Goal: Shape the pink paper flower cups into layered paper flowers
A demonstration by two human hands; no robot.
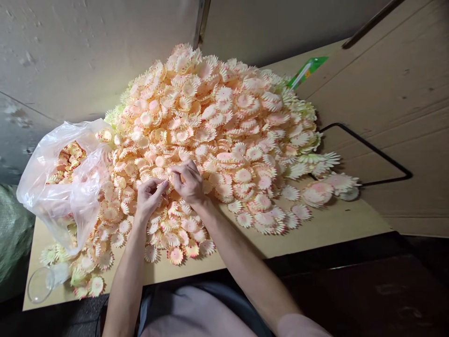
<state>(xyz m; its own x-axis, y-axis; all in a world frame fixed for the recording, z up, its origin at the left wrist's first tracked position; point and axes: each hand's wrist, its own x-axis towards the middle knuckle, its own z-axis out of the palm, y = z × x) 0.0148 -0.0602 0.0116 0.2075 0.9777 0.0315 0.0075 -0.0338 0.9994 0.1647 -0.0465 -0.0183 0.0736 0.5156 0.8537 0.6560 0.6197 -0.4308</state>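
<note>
A big heap of pale pink and cream artificial flower heads (217, 112), with fringed petals, covers much of the table. At its front edge my left hand (150, 195) is closed, thumb and fingers pinched together. My right hand (188, 182) is close beside it, its fingers curled and pinching too. What lies between the fingertips is too small to make out against the flowers behind. Below the hands, several loose flower heads (176, 255) lie on the tabletop.
To the left, a clear plastic bag (38, 164) holds red-and-yellow flower pieces (70, 161). A transparent cup (41, 284) lies at the table's (336, 229) front left corner. A green packet (308, 71) sticks up behind the heap. Cardboard (393, 117) and a black metal frame (372, 149) stand right.
</note>
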